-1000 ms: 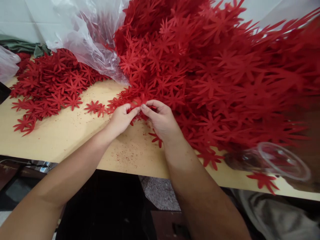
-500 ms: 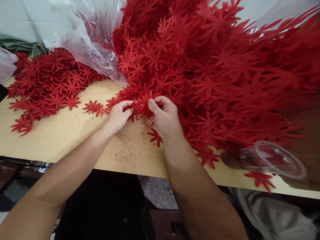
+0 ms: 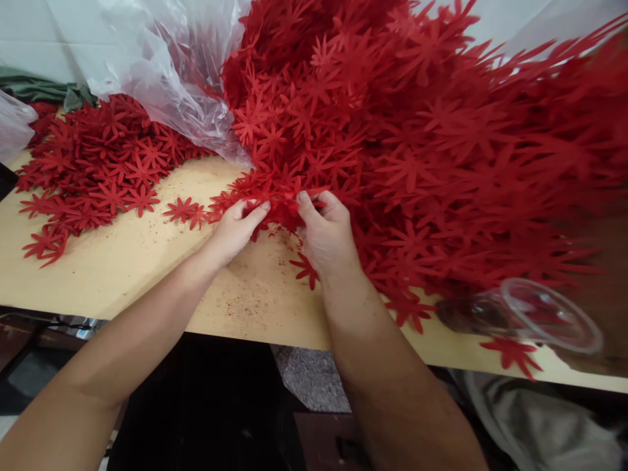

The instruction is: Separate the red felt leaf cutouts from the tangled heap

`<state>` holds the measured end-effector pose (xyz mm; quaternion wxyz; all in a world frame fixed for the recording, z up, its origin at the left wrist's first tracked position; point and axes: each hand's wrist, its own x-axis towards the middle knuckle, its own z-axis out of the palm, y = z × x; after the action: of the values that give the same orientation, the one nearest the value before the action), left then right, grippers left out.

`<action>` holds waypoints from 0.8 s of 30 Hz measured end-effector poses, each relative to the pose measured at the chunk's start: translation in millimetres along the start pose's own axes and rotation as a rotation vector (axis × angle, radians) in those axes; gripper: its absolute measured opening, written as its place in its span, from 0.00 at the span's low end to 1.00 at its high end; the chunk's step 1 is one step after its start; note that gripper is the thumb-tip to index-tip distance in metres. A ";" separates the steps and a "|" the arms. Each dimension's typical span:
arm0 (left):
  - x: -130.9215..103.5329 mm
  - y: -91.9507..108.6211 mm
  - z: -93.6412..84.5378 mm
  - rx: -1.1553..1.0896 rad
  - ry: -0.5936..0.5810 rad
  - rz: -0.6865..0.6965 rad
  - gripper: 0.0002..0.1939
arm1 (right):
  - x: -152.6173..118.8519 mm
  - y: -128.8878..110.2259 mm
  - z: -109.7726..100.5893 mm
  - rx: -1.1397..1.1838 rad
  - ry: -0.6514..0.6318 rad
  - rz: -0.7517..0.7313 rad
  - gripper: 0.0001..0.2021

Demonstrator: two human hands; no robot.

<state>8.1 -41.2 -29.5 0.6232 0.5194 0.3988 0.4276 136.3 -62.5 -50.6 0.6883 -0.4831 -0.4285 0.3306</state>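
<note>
My left hand and my right hand face each other over the table, thumbs and fingers pinched. Between them is a red flower-shaped cutout with narrow petals, gripped from both sides; its outline blends into the red pieces behind. A large heap of the same red cutouts rises right behind my hands and spreads to the right. One loose cutout lies just left of my right wrist. Small red crumbs dot the tabletop below my hands.
A second, lower pile of red cutouts lies to the left. Between the heaps sits a crumpled clear plastic bag. At the right, a clear plastic cup rests on its side near the table's front edge. Green cloth lies at the back left.
The left thumb has straightened and moved slightly right and up over the red piece. My right hand has barely shifted. The piles have stayed put.
</note>
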 end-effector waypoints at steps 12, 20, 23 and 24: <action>5.9 -12.7 -3.7 0.240 -0.095 0.086 0.04 | -7.4 -8.4 10.2 -0.067 -0.155 0.038 0.14; 6.8 -10.1 -4.4 0.284 -0.008 0.137 0.01 | 1.3 -1.9 -1.3 -0.039 0.192 0.008 0.13; 7.3 -10.1 -4.6 0.292 0.006 0.168 0.15 | 0.8 -2.4 2.4 0.013 0.098 0.046 0.16; 7.6 -9.9 -5.1 0.288 0.010 0.186 0.18 | 0.3 -3.6 4.1 0.060 0.056 0.080 0.18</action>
<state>6.9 -33.3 -40.4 0.4981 0.6358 0.4092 0.4246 132.9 -61.8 -46.5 0.7005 -0.4880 -0.3791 0.3571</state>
